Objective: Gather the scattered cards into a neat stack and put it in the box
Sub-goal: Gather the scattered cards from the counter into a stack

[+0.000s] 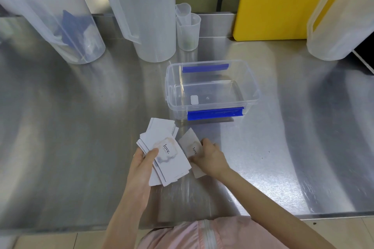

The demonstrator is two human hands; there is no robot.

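Observation:
My left hand point(142, 162) holds a fanned, uneven bunch of white cards point(164, 147); the top one reads "love." on a pale blotch. Just to its right, my right hand point(210, 157) grips one or two more of the same cards point(191, 144) low over the steel table. The clear plastic box point(251, 85) with blue clips stands open right behind the hands, only a small white label inside it.
Large translucent jugs point(147, 16) and a small measuring cup point(188, 32) line the back of the steel table point(81, 127). A yellow board point(279, 2) leans at the back right beside another jug point(340, 22). The table's front edge is near my body.

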